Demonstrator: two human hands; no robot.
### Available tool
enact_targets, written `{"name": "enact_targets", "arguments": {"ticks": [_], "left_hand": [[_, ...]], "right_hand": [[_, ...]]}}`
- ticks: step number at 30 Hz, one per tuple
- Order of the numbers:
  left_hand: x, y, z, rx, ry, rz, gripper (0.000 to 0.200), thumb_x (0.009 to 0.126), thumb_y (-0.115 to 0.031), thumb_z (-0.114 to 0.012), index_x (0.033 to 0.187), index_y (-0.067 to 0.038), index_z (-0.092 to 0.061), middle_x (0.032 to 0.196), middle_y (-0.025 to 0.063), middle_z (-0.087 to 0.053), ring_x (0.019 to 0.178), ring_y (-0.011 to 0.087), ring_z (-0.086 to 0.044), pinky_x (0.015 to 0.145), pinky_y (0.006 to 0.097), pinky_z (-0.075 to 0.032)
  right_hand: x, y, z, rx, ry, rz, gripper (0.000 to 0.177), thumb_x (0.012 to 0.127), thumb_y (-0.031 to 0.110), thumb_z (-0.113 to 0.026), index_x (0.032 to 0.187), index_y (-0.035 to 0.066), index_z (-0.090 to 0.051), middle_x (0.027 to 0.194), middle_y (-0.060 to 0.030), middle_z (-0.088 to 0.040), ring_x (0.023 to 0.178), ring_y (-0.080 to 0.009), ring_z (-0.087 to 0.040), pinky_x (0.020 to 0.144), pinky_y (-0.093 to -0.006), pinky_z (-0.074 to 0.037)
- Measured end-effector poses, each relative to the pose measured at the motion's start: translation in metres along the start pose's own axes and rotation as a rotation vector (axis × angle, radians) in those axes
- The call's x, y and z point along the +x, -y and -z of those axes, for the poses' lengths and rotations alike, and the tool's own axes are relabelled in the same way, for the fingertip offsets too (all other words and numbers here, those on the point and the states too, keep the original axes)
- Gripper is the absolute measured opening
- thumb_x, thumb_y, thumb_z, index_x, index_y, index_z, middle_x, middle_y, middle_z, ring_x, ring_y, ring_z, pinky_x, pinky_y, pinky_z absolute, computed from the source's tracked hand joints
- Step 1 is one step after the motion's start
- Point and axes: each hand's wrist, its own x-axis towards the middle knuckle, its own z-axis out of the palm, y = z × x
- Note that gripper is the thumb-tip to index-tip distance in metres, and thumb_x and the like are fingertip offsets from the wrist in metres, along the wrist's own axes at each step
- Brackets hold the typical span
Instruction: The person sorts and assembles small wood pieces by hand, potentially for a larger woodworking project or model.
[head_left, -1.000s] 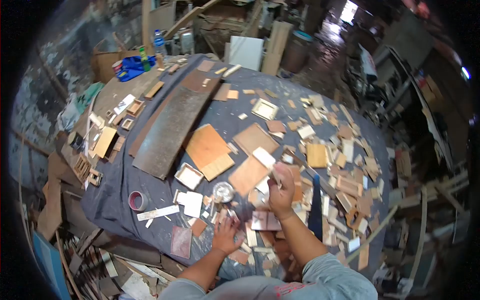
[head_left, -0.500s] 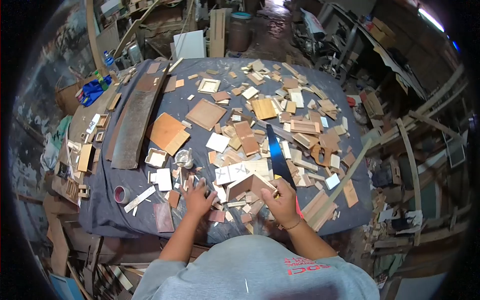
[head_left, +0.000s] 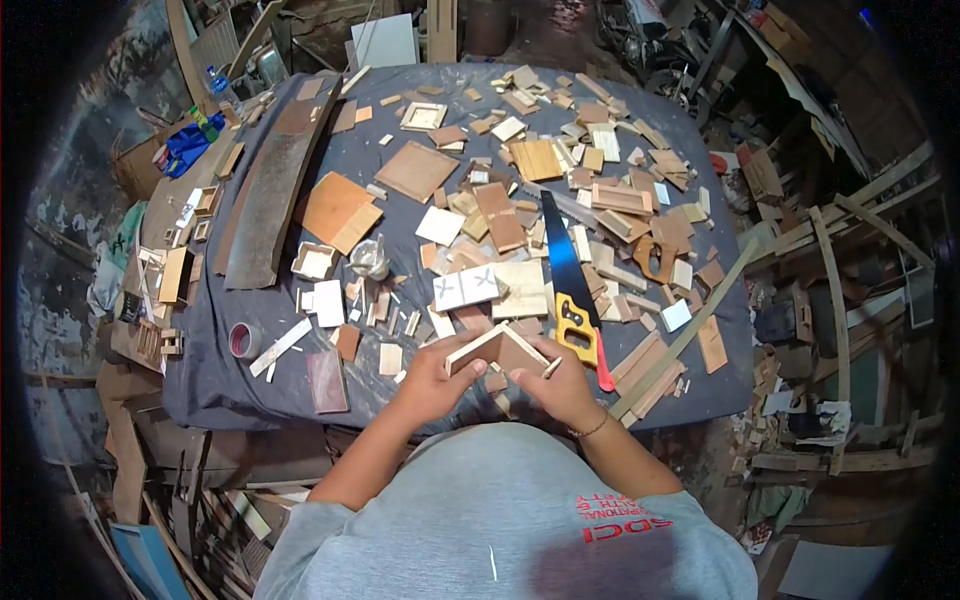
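Observation:
A small corner-shaped wooden piece [head_left: 512,347], two brown panels meeting at an angle with pale edges, is held between both hands close to the body. My left hand [head_left: 432,382] grips its left end, thumb on the inner side. Around the right end, my right hand [head_left: 562,385] is closed, thumb near the lower edge. Just beyond the piece lie white blocks marked with X [head_left: 466,287] and a pale board [head_left: 522,290]. To the right rests a handsaw with a yellow and black handle [head_left: 577,330].
Many wood offcuts cover the dark cloth [head_left: 390,120]. A long metal-like strip [head_left: 265,215] lies at the left, near a tape roll [head_left: 242,340] and a plastic-wrapped cup [head_left: 369,259]. A long stick [head_left: 690,330] crosses the right edge.
My left hand has left the scraps on the cloth and taken hold of the wooden piece's left end. The view has tilted down, and the saw's handle is now uncovered.

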Motion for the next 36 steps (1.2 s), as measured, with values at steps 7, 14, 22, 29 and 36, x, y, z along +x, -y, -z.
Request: {"name": "enact_targets", "arguments": {"ticks": [7,14,22,29,36], "left_hand": [[0.000,-0.004,-0.004,-0.464,0.127,0.167,0.064,0.068,-0.001,-0.052,0.131,0.000,-0.045,0.104,0.0048,-0.055,0.086,0.0112,-0.052,0.070,0.0238,-0.044],[-0.005,0.030,0.004,-0.464,0.230,0.369,0.043,0.070,-0.012,-0.055,0.110,0.002,-0.057,0.090,0.0029,-0.058,0.079,0.0113,-0.054,0.067,0.0249,-0.045],[-0.016,0.065,0.001,-0.517,0.292,0.383,0.042,0.068,-0.014,-0.057,0.107,0.002,-0.060,0.084,0.0028,-0.059,0.072,0.0114,-0.053,0.064,0.0247,-0.044],[-0.020,0.073,0.005,-0.569,0.394,0.454,0.062,0.058,-0.006,-0.056,0.119,0.006,-0.051,0.105,0.0151,-0.063,0.092,0.0252,-0.063,0.082,0.0347,-0.050],[-0.020,0.062,0.011,-0.484,0.384,0.481,0.062,0.059,-0.008,-0.060,0.119,0.005,-0.051,0.099,0.0091,-0.062,0.082,0.0175,-0.060,0.075,0.0293,-0.048]], "right_hand": [[0.005,-0.007,0.001,0.096,-0.042,0.082,0.038,0.074,0.008,-0.066,0.108,-0.005,-0.057,0.093,-0.0067,-0.062,0.085,-0.0125,-0.057,0.076,-0.0278,-0.046],[-0.002,-0.008,0.004,0.163,0.136,-0.204,0.037,0.071,0.007,-0.063,0.106,-0.003,-0.056,0.088,-0.0058,-0.061,0.077,-0.0114,-0.057,0.068,-0.0266,-0.047],[-0.006,-0.027,-0.003,0.181,0.170,-0.213,0.035,0.068,0.009,-0.062,0.100,-0.006,-0.057,0.083,-0.0073,-0.061,0.074,-0.0119,-0.058,0.066,-0.0268,-0.047],[-0.011,-0.021,-0.003,0.252,0.166,-0.247,0.030,0.067,0.010,-0.061,0.094,-0.005,-0.058,0.080,-0.0059,-0.059,0.072,-0.0113,-0.056,0.064,-0.0266,-0.046],[-0.015,-0.013,-0.003,0.209,0.149,-0.214,0.029,0.068,0.008,-0.060,0.095,-0.003,-0.058,0.081,-0.0042,-0.058,0.073,-0.0109,-0.054,0.065,-0.0265,-0.045]]}}
